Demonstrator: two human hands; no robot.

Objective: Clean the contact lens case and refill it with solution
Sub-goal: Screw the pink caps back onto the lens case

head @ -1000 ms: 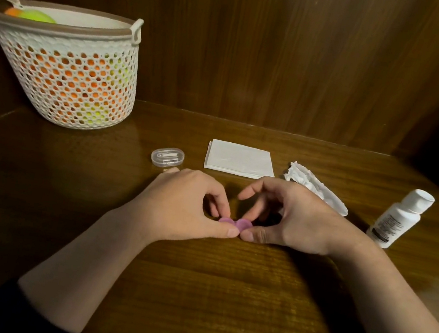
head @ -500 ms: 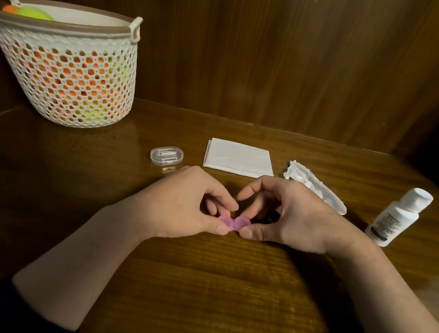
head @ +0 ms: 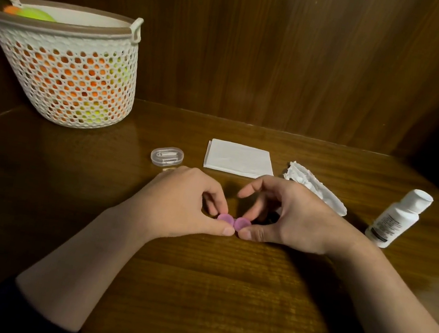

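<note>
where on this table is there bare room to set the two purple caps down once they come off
The widest bare wood lies left of the left hand, below the white mesh basket, and along the near edge between the forearms. The back row is crowded: small clear plastic box, folded white tissue, crumpled white wrapper, white solution bottle. Both hands pinch the purple lens case.

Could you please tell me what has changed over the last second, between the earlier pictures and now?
Almost nothing. Both hands stay on the purple lens case: the left hand pinches its left cap, the right hand its right cap, with only tiny finger shifts. Nothing was let go. The solution bottle, folded tissue and basket lie as before.
</note>
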